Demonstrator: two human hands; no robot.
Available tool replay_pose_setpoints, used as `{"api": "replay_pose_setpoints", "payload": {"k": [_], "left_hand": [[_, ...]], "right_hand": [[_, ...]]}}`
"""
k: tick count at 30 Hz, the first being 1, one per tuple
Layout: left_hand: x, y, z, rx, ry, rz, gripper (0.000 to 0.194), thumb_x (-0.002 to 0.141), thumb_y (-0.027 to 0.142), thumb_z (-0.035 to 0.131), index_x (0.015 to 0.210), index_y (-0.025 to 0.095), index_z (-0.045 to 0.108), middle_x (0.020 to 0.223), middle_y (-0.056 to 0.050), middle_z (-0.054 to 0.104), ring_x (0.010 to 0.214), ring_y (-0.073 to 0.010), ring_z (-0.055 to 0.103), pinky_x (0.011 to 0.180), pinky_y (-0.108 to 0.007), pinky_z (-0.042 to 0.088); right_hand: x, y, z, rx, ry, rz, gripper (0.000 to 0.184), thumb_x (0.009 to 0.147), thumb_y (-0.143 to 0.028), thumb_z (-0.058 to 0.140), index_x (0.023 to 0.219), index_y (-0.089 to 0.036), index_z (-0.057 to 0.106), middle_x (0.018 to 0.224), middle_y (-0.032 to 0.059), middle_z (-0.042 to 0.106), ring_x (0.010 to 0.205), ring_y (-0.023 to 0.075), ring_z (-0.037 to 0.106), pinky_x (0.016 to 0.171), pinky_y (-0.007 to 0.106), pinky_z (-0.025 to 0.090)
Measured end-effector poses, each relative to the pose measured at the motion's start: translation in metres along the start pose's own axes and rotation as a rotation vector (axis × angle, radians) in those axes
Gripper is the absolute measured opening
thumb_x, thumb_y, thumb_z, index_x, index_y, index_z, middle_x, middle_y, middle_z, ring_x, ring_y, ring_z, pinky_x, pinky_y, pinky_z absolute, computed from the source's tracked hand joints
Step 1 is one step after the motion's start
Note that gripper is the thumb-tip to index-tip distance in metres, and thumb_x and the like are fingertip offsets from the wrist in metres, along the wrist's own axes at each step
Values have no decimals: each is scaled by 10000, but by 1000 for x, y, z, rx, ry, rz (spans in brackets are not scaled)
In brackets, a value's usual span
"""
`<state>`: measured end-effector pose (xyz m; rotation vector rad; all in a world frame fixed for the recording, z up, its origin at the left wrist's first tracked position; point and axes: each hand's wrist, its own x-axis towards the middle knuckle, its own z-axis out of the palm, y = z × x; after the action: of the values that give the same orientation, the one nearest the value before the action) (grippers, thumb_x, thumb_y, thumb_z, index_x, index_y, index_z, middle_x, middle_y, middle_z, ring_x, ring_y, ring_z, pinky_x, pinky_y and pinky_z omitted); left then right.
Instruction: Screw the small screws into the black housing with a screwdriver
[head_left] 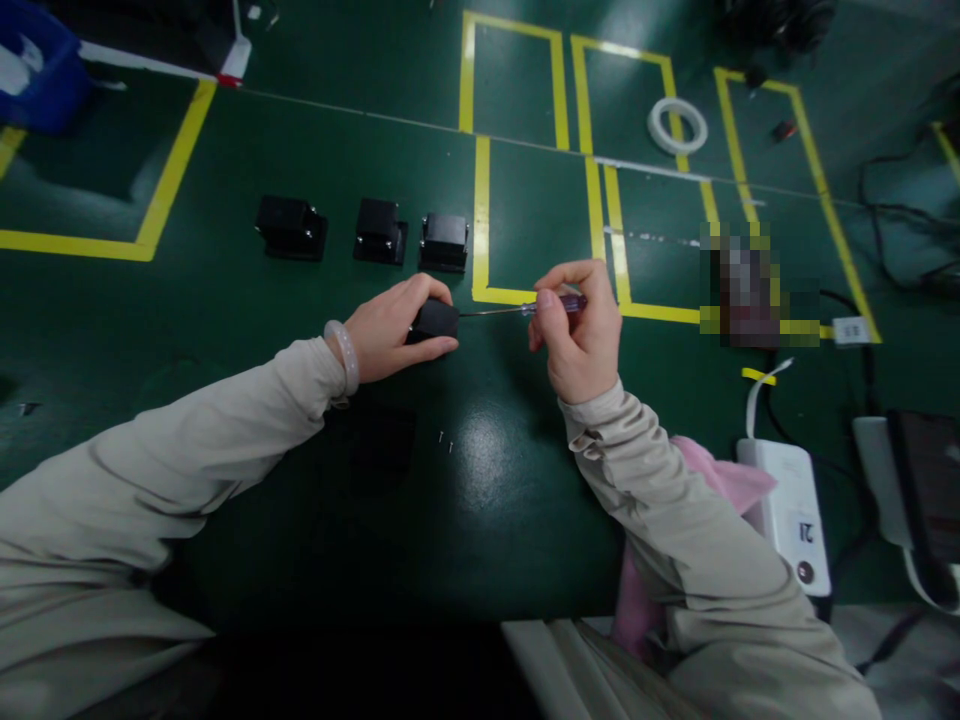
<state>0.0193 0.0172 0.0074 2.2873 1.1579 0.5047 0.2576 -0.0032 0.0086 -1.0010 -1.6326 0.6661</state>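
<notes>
My left hand (390, 328) grips a small black box (437, 320) from its left side, thumb along the near edge and fingers over the far edge. In my right hand (577, 335) is a screwdriver (574, 302) with a purplish handle, held between thumb and fingers. Its thin shaft points left, and the tip meets the right side of the box; the exact contact spot is too small to make out. Two small screws (445, 441) lie on the green surface nearer to me. Beyond my left hand stand three similar black boxes, the closest being this one (444, 242).
Yellow tape outlines (481, 215) mark the green table (300, 130). A white tape roll (677, 126) lies at the far right. On the right are a white power bank (787, 500), a pink cloth (712, 470) and cables. A blue bin (45, 90) stands far left.
</notes>
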Motion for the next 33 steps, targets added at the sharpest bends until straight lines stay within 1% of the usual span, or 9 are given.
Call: {"api": "replay_pose_setpoints", "payload": {"k": [6, 8, 11, 13, 18, 24, 28, 31, 33], "left_hand": [[-1, 1, -1, 0, -5, -13, 411, 873, 485, 593, 1148, 188, 521, 1134, -92, 617, 1023, -246, 613, 910, -397, 494], [-1, 1, 0, 1, -1, -12, 409, 875, 483, 595, 1148, 190, 517, 1134, -90, 617, 1021, -244, 614, 912, -394, 495], [-1, 0, 0, 2, -2, -8, 406, 876, 483, 595, 1146, 191, 515, 1133, -88, 617, 1021, -243, 615, 919, -395, 497], [-1, -1, 1, 2, 0, -4, 408, 873, 487, 594, 1144, 191, 516, 1128, -89, 616, 1017, -245, 616, 912, -395, 496], [-1, -1, 1, -3, 6, 0, 407, 870, 483, 589, 1138, 186, 517, 1125, -93, 615, 1010, -244, 615, 896, -391, 495], [-1, 1, 0, -5, 2, 5, 402, 875, 480, 583, 1136, 182, 515, 1132, -99, 619, 1023, -249, 618, 908, -401, 500], [0, 1, -1, -2, -2, -2, 401, 873, 474, 588, 1140, 183, 514, 1128, -98, 621, 1017, -248, 618, 892, -395, 500], [0, 1, 0, 4, -3, -3, 411, 872, 479, 585, 1141, 176, 518, 1124, -100, 619, 1006, -248, 618, 873, -393, 497], [0, 0, 0, 8, -5, -6, 416, 872, 483, 584, 1145, 175, 520, 1125, -97, 619, 1008, -249, 617, 878, -396, 495]], "right_hand": [[0, 0, 0, -55, -14, 21, 307, 1010, -534, 490, 890, -252, 498, 556, -91, 409, 406, 58, 407, 410, 256, 314], [0, 0, 0, -55, 4, 6, 293, 1009, -537, 492, 928, -256, 497, 584, -89, 430, 413, 55, 411, 412, 254, 321], [0, 2, 0, -52, 16, -10, 289, 1005, -550, 489, 1008, -260, 488, 694, -71, 510, 452, 49, 442, 433, 255, 356], [0, 3, 0, -45, 6, -5, 285, 1008, -544, 486, 1011, -259, 488, 723, -63, 528, 463, 49, 453, 440, 256, 366], [1, 0, -1, -60, -6, 12, 277, 1009, -510, 506, 909, -252, 492, 610, -81, 447, 427, 57, 424, 427, 258, 334], [0, 1, 0, -45, 1, -1, 300, 997, -564, 496, 1017, -264, 493, 652, -75, 481, 442, 70, 433, 443, 275, 362], [0, 1, 0, -26, 1, 11, 267, 1006, -514, 510, 960, -251, 505, 653, -72, 483, 446, 58, 448, 438, 258, 354], [0, 1, 0, -52, 11, -20, 263, 1014, -479, 511, 905, -240, 508, 619, -78, 447, 436, 48, 426, 432, 242, 330], [0, 2, 0, -65, 17, -44, 256, 1020, -476, 499, 923, -239, 511, 622, -80, 438, 435, 43, 415, 433, 235, 323]]}}
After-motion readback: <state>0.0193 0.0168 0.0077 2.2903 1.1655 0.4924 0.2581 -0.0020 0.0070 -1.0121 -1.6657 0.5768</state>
